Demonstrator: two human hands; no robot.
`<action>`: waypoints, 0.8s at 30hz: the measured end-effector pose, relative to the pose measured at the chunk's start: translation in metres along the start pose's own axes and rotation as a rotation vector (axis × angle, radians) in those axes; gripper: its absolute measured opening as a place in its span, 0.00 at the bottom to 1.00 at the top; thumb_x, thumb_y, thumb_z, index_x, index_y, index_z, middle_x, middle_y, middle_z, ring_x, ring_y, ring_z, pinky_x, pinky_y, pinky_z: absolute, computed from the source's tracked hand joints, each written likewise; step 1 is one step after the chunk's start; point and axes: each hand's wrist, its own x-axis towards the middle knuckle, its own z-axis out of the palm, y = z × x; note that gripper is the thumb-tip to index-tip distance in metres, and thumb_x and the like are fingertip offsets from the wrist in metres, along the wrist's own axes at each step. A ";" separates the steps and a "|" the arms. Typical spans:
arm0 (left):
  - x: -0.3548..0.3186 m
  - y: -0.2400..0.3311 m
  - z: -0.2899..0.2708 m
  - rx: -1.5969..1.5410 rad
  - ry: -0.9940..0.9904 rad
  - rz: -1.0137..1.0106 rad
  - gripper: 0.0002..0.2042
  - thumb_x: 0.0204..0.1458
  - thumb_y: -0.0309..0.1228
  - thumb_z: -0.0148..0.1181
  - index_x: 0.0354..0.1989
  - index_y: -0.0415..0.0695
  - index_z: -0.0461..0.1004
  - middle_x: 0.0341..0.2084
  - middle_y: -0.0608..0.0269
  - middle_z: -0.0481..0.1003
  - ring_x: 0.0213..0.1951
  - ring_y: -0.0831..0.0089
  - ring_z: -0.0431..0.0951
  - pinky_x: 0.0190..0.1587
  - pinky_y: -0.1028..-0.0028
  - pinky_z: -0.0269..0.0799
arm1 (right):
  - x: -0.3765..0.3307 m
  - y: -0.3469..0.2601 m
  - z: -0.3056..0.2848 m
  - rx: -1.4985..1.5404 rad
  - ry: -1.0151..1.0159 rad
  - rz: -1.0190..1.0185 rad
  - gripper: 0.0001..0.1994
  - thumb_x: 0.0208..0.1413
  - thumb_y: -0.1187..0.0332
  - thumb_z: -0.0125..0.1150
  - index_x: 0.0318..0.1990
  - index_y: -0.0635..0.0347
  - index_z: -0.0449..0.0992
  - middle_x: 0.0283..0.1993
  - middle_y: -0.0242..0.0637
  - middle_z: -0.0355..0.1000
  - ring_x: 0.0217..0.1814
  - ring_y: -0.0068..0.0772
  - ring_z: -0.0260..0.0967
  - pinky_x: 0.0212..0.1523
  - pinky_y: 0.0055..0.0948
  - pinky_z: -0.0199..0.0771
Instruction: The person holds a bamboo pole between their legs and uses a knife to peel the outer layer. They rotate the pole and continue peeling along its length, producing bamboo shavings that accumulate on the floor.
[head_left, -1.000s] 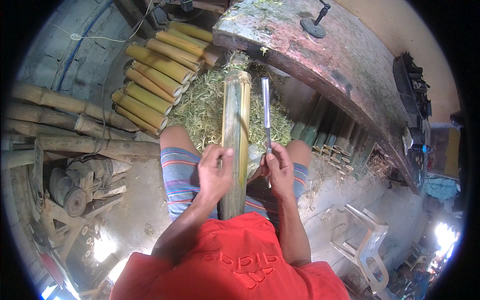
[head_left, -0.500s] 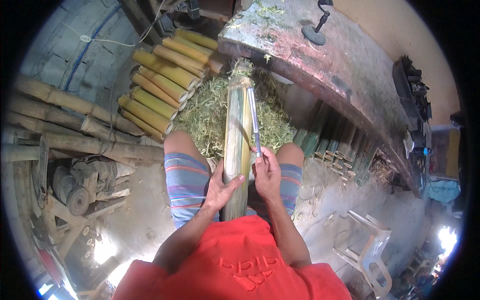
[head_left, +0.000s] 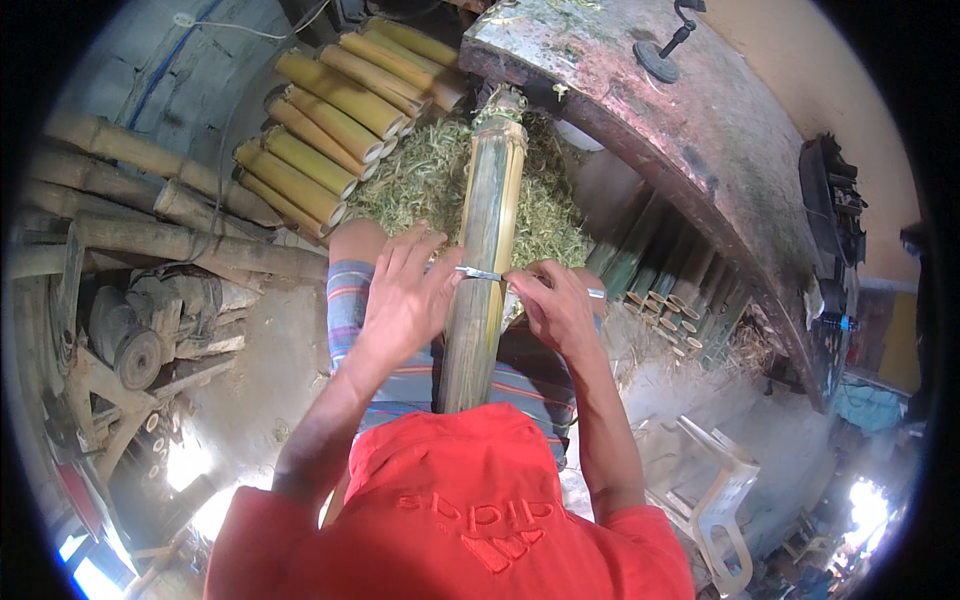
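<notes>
A long bamboo pole [head_left: 488, 230] lies between my knees, its far end against a worn workbench [head_left: 720, 130]. My right hand [head_left: 560, 308] grips the handle of a knife [head_left: 482, 273] whose blade lies crosswise over the pole. My left hand [head_left: 405, 292] has its fingers spread, the fingertips pressing on the blade's free end at the pole's left side. I wear striped shorts and a red shirt.
A stack of cut bamboo sections [head_left: 340, 120] lies at the upper left, with green shavings [head_left: 420, 180] heaped beneath the pole. Rough logs [head_left: 150, 220] and wooden pieces fill the left. Thin bamboo tubes [head_left: 670, 300] lean under the bench; a white plastic chair [head_left: 720, 490] stands at lower right.
The knife went from pointing along the pole to lying across it. My left hand moved from the pole's side up onto the blade's end. The view has shifted a little.
</notes>
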 end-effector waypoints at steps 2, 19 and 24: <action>-0.002 -0.010 0.009 -0.062 -0.063 -0.034 0.11 0.60 0.28 0.66 0.49 0.41 0.81 0.40 0.51 0.81 0.42 0.50 0.82 0.48 0.60 0.76 | -0.002 0.002 0.005 0.015 0.014 -0.035 0.19 0.54 0.78 0.69 0.52 0.46 0.83 0.43 0.39 0.76 0.44 0.46 0.76 0.42 0.41 0.72; -0.060 -0.015 0.045 -0.368 -0.035 -0.180 0.03 0.55 0.21 0.67 0.36 0.40 0.80 0.32 0.56 0.81 0.32 0.54 0.79 0.37 0.57 0.73 | -0.025 0.005 0.011 0.110 -0.018 -0.025 0.21 0.47 0.78 0.68 0.51 0.47 0.84 0.38 0.37 0.75 0.40 0.45 0.74 0.38 0.42 0.69; 0.030 -0.062 0.081 -0.327 0.052 -0.192 0.05 0.63 0.26 0.62 0.39 0.38 0.82 0.36 0.50 0.83 0.40 0.49 0.83 0.43 0.56 0.77 | 0.068 0.061 0.012 0.088 0.107 -0.082 0.12 0.59 0.76 0.66 0.48 0.51 0.85 0.34 0.41 0.74 0.37 0.46 0.74 0.36 0.40 0.73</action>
